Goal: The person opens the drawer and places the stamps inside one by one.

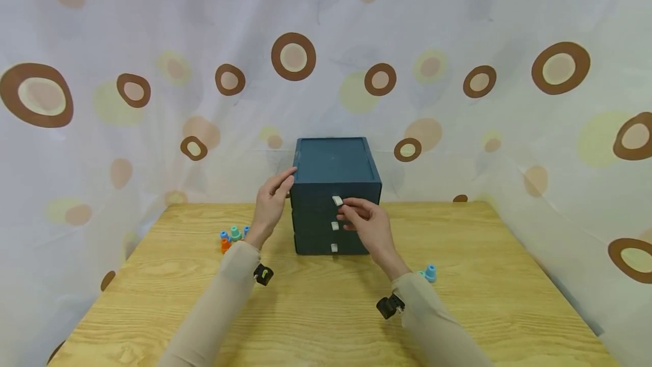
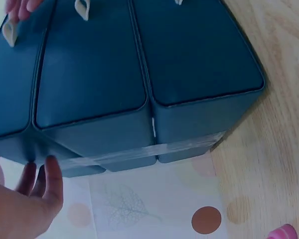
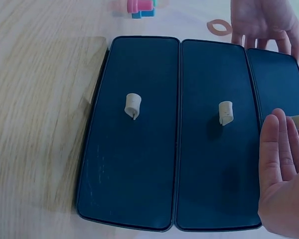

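**Drawer Cabinet: Both Hands at the Top Drawer**

We are finding the right hand (image 1: 369, 225) at the front of the dark blue drawer cabinet (image 1: 333, 166), its fingertips reaching the white pull tab (image 1: 337, 201) of the top drawer. In the right wrist view the fingers are lying straight beside that tab (image 3: 298, 120); we cannot tell whether they are pinching it or only touching it. The left hand (image 1: 272, 197) is resting with relaxed, straight fingers against the cabinet's upper left edge, gripping nothing.

We are seeing all three drawer fronts sitting flush. The middle tab (image 1: 334, 225) and bottom tab (image 1: 334, 248) are hanging untouched below the right hand.

The cabinet is standing upright at the far middle of the wooden table (image 1: 326, 310), close against the spotted curtain (image 1: 356, 44). Small coloured pieces (image 1: 231, 237) are lying near the left hand's wrist; one blue piece (image 1: 430, 272) is lying beside the right forearm, apart from the cabinet.
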A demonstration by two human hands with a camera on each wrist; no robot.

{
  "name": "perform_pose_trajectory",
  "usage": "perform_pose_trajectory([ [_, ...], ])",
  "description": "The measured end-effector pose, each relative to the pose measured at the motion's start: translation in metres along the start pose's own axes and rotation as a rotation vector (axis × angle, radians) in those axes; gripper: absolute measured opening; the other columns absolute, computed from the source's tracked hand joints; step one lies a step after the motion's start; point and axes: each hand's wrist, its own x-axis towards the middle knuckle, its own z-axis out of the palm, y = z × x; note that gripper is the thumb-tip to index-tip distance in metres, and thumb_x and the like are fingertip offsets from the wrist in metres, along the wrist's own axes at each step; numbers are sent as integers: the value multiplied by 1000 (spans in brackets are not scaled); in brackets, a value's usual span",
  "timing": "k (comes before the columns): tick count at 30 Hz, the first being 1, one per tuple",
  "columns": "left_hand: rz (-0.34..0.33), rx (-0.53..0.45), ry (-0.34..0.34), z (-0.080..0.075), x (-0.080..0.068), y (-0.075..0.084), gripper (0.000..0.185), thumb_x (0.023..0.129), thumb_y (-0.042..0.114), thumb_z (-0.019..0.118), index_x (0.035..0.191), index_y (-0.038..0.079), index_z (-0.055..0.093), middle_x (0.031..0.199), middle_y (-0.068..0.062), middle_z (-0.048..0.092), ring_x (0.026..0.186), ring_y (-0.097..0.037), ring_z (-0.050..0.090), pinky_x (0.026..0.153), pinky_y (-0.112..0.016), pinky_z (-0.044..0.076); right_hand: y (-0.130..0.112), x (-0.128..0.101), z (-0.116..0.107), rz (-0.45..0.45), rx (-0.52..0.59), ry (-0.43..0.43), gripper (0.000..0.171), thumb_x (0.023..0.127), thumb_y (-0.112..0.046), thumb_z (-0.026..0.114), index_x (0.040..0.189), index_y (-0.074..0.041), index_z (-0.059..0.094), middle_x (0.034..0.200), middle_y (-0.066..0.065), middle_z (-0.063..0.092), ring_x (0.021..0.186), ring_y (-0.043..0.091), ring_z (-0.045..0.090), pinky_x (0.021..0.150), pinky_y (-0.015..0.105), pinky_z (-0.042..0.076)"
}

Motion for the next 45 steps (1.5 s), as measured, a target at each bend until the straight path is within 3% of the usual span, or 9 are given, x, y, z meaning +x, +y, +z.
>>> perform_pose_trajectory([
  [6, -76, -54, -136, -9, 5, 2, 43, 105, 35, 46, 145, 20, 50, 154, -5, 41, 137, -28, 42, 103, -53, 45, -1, 2, 1, -37, -18, -14, 31, 95, -13, 64, 126, -8, 65, 112, 22, 70, 91, 19, 73, 74, 31, 60],
  [11, -133, -64, -168, -15, 10, 6, 44, 103, 38, 51, 144, 23, 51, 153, -3, 43, 140, -27, 40, 108, -51, 42, -2, 4, 3, -49, -35, -20, 31, 96, -17, 64, 127, -13, 66, 115, 18, 70, 98, 31, 70, 75, 34, 60],
  [19, -164, -85, -231, -22, 18, 11, 45, 103, 33, 52, 146, 19, 49, 156, -3, 38, 142, -28, 37, 111, -50, 38, -3, 8, 5, -37, -39, -39, 29, 97, -14, 62, 125, -9, 68, 117, 18, 69, 99, 25, 70, 77, 30, 59],
  [25, -209, -126, -241, -25, 28, 14, 48, 99, 36, 58, 144, 18, 52, 155, -6, 38, 141, -27, 38, 108, -49, 42, -8, 11, 4, -43, -47, -34, 28, 96, -14, 64, 122, -7, 69, 117, 18, 70, 103, 26, 70, 80, 32, 59],
  [32, -295, -151, -244, -25, 26, 14, 45, 100, 31, 57, 143, 17, 52, 156, -4, 36, 143, -25, 36, 111, -49, 40, -4, 7, 3, 10, -57, -41, 27, 95, -12, 65, 120, -7, 70, 116, 17, 70, 105, 28, 69, 81, 31, 59],
  [38, -294, -169, -277, -24, 25, 17, 47, 102, 30, 54, 146, 17, 48, 159, -4, 32, 146, -26, 31, 114, -51, 35, -7, 1, 0, -18, -59, -52, 27, 94, -13, 66, 120, -6, 70, 114, 18, 71, 104, 31, 69, 82, 32, 59],
  [45, -295, -146, -280, -27, 26, 19, 46, 102, 29, 54, 146, 18, 49, 158, -4, 33, 144, -25, 35, 113, -50, 37, -12, -6, -1, -27, -84, -72, 27, 95, -12, 65, 120, -5, 70, 115, 19, 70, 103, 33, 69, 86, 42, 57],
])
